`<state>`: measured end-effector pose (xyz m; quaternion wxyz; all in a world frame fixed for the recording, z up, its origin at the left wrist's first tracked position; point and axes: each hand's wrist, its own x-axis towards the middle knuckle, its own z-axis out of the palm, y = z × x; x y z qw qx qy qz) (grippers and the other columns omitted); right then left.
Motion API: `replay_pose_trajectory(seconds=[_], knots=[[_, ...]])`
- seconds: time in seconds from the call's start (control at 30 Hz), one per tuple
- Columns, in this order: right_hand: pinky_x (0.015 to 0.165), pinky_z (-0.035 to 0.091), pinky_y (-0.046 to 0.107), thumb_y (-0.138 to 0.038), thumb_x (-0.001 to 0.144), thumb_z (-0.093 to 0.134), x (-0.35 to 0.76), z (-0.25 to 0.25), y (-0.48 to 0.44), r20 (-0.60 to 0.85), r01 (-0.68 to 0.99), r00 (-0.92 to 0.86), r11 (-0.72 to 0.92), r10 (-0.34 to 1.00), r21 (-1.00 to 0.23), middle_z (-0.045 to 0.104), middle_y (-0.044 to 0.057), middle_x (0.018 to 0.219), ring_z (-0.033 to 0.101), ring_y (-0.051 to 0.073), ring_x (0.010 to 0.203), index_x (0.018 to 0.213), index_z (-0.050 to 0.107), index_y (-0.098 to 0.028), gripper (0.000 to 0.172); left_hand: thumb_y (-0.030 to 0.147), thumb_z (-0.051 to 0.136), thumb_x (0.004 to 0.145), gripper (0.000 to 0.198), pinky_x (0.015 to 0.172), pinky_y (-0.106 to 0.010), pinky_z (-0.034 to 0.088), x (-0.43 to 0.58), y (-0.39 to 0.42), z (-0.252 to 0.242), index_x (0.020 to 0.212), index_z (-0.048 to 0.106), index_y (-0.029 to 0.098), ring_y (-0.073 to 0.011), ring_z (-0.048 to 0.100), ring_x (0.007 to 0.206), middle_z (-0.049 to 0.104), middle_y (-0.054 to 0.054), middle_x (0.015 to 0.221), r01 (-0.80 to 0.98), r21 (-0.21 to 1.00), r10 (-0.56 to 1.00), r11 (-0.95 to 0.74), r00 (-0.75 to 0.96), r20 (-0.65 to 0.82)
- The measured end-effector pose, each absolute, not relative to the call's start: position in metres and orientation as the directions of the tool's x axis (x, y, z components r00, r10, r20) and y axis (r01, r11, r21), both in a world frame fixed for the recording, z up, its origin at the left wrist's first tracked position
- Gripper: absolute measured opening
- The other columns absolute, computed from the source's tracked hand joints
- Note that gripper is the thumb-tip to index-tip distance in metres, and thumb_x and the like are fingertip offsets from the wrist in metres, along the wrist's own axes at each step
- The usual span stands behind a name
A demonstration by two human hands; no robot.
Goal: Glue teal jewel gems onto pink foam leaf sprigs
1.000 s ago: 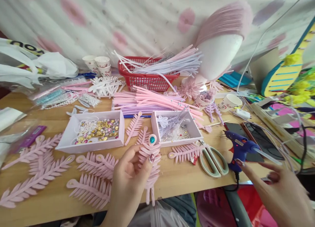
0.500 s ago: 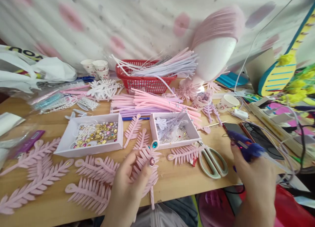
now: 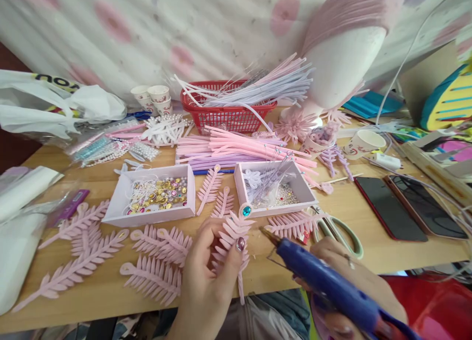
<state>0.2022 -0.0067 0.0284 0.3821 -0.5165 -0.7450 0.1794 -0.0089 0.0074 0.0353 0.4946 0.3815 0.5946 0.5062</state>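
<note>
Between the thumb and fingers of my left hand (image 3: 212, 276) is a pink feather-shaped piece (image 3: 230, 232), held upright over the table's front edge. A round teal gem (image 3: 246, 211) with a pale beaded rim sits at its top. My right hand (image 3: 354, 276) is wrapped round a blue glue gun (image 3: 324, 276), whose metal nozzle points up and left, a short way right of the pink piece without touching it. Several more pink feather-shaped pieces (image 3: 77, 266) lie on the table to the left.
Two white boxes stand ahead, one with gold beads (image 3: 110, 213), one with pale beads and wires (image 3: 239, 202). Behind are pink pipe cleaners (image 3: 236, 146), a red basket (image 3: 228, 119) and a white mannequin head (image 3: 342, 60). Scissors (image 3: 356, 241) and two phones (image 3: 391, 207) lie right.
My right hand has brought the glue gun leftward from beside the phones to near the pink piece. The view has shifted, while my left hand keeps its hold.
</note>
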Motion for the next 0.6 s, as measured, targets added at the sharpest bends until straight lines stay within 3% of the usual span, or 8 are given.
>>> replay_pose_trajectory(seconds=[0.2,0.6], knots=[[0.057,0.042,0.033,-0.061,0.105,0.047,0.182,0.043,0.002,0.424,0.534,-0.277,0.504,0.863,-0.678,0.053,0.000,0.067,0.054,0.020,0.061,0.082,0.055,-0.025,0.044,0.037,0.072,0.089,0.018,0.062,-0.021,0.044,-0.007,0.007,0.036,0.084,0.068,0.020,-0.0134,0.060,0.071,0.067,-0.003,0.092,-0.005,0.994,0.960,0.106,-0.260,-0.104],[0.056,0.041,0.031,-0.056,0.101,0.059,0.194,0.033,0.002,0.359,0.526,-0.353,0.501,0.864,-0.687,0.056,-0.001,0.070,0.054,0.017,0.063,0.083,0.057,-0.023,0.037,0.030,0.069,0.088,0.011,0.062,-0.022,0.044,-0.004,0.010,0.041,0.082,0.068,0.021,-0.0138,0.062,0.071,0.069,-0.003,0.090,0.015,0.996,0.959,0.093,-0.270,-0.086]])
